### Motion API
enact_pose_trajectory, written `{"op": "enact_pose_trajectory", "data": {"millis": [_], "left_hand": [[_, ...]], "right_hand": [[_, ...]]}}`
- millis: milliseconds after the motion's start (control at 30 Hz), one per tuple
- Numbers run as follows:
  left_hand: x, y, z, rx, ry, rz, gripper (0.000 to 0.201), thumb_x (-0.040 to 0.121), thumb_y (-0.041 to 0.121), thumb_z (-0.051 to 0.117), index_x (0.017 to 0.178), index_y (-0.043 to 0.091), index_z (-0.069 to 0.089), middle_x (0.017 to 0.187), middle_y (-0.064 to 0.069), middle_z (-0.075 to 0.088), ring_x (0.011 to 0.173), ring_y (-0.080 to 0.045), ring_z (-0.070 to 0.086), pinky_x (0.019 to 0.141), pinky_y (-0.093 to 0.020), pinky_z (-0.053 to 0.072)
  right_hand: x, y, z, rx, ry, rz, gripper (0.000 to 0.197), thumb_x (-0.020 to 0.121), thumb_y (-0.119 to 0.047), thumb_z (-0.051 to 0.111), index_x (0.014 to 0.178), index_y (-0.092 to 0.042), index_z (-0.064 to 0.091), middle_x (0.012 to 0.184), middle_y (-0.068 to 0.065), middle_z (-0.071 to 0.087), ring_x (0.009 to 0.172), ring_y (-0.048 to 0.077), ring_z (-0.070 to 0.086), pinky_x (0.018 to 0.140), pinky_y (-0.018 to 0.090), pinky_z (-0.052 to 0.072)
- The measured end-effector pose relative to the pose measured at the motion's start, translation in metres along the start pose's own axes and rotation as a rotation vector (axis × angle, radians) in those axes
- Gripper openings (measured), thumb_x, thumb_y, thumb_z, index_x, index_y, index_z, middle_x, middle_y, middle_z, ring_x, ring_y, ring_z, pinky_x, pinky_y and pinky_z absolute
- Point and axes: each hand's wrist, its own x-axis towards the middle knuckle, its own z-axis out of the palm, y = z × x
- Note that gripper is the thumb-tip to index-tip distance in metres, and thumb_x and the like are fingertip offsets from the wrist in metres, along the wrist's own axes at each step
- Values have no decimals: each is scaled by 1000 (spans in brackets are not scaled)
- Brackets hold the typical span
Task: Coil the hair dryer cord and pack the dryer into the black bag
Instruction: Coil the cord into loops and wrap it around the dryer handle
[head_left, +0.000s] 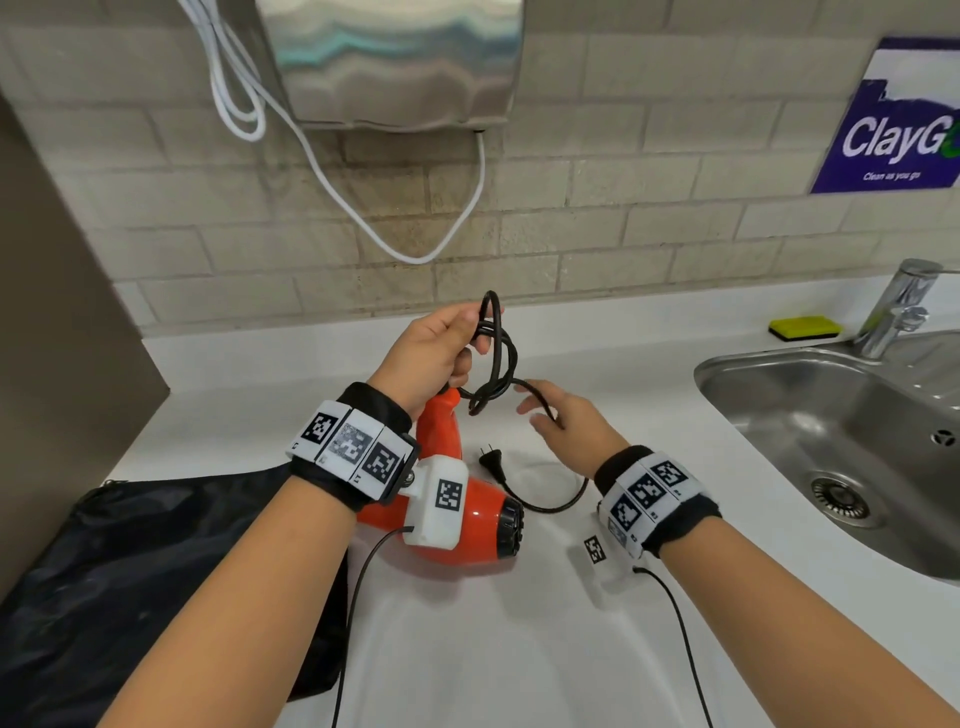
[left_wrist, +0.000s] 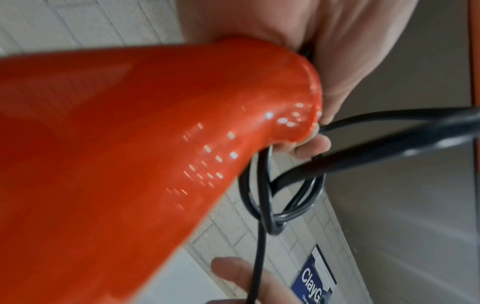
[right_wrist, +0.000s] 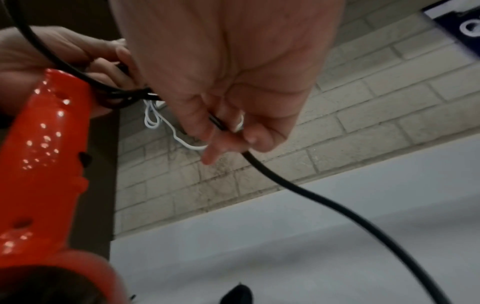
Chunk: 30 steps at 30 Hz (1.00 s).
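Note:
The orange hair dryer hangs nozzle-down just above the white counter, its handle pointing up. My left hand grips the handle's end together with a few loops of the black cord. The loops dangle beside the handle. My right hand is just right of the coil, and its fingers pinch the loose cord. From there the cord curves down to the plug, which lies on the counter. The black bag lies flat at the near left.
A steel sink with a faucet is set into the counter on the right, a yellow sponge behind it. A wall hand dryer with a drooping white cable hangs above. A brown panel bounds the left.

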Motion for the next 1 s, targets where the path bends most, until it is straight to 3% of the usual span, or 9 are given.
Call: {"op": "enact_pose_trajectory", "data": {"millis": [100, 167, 367, 467, 533, 600, 767, 900, 1000], "left_hand": [[0, 0, -3, -7, -1, -8, 30, 100, 20, 31, 114, 11, 56, 63, 3, 46, 39, 0, 27, 41, -13, 24], [0, 0, -5, -52, -2, -36, 32, 100, 22, 29, 103, 10, 59, 54, 8, 46, 39, -1, 26, 41, -13, 24], [-3, 1, -5, -112, -3, -83, 35, 100, 25, 30, 89, 13, 60, 47, 10, 43, 38, -1, 27, 40, -13, 25], [-2, 0, -5, -95, 2, -75, 33, 100, 26, 32, 88, 14, 61, 48, 11, 44, 39, -2, 27, 40, -13, 26], [-2, 0, -5, -78, 1, -67, 32, 99, 26, 34, 87, 15, 61, 48, 11, 44, 40, -2, 26, 40, -13, 25], [-2, 0, -5, -64, 3, -61, 30, 99, 25, 34, 88, 14, 61, 48, 10, 45, 39, -2, 26, 41, -14, 25], [0, -1, -5, -40, -11, -43, 31, 99, 24, 34, 90, 14, 61, 48, 10, 47, 38, -1, 27, 40, -13, 25], [0, -2, -5, -25, -45, -25, 29, 99, 23, 34, 93, 14, 61, 49, 10, 49, 39, -1, 29, 41, -13, 26], [0, -2, -6, -8, -45, -26, 28, 99, 23, 35, 92, 14, 60, 50, 10, 48, 40, -2, 29, 41, -14, 27]], "right_hand": [[1, -3, 6, 55, 120, -52, 20, 95, -12, 40, 101, -11, 59, 70, 1, 53, 54, 4, 42, 54, 9, 36], [4, 7, 7, 8, 205, 41, 17, 95, -12, 39, 85, -13, 53, 65, 3, 47, 54, 10, 40, 52, 18, 34], [1, 55, -4, -219, 120, 538, 22, 91, -5, 35, 80, -8, 54, 87, 15, 54, 80, 27, 50, 69, 29, 39], [3, 54, -12, -322, 18, 597, 31, 92, -7, 35, 105, -5, 63, 113, 15, 62, 105, 31, 56, 86, 31, 45], [5, 42, -18, -375, -6, 548, 34, 91, -6, 38, 116, -10, 60, 125, 10, 59, 108, 26, 55, 92, 28, 44], [6, 22, -22, -291, 53, 425, 39, 87, -1, 41, 120, -14, 58, 123, 11, 58, 102, 24, 56, 86, 24, 42], [5, -59, -19, 133, 364, -156, 27, 93, -12, 43, 111, -11, 63, 106, 5, 64, 86, 12, 56, 79, 21, 46], [11, -89, -19, 328, 388, -140, 19, 91, -17, 51, 77, -19, 62, 70, -6, 59, 55, 1, 47, 57, 13, 41], [16, -86, -14, 403, 353, -164, 30, 85, -9, 60, 60, -23, 49, 64, -7, 49, 55, 3, 42, 56, 12, 36]]}}
